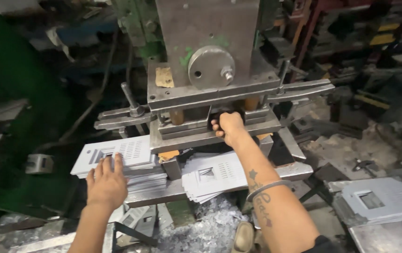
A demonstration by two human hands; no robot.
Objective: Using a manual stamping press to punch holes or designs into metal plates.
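We see the left hand (106, 183) lying flat, fingers spread and holding nothing, on the near end of a stack of grey punched metal sheets (119, 157) that rests on the press bed (285, 172) to the left of the die. The right hand (228, 127) reaches into the gap of the press die (210, 133), its grip curled around something dark there that we cannot make out. A second, fanned stack of punched sheets (212, 177) lies just below that forearm, above a heap of metal scrap (210, 225).
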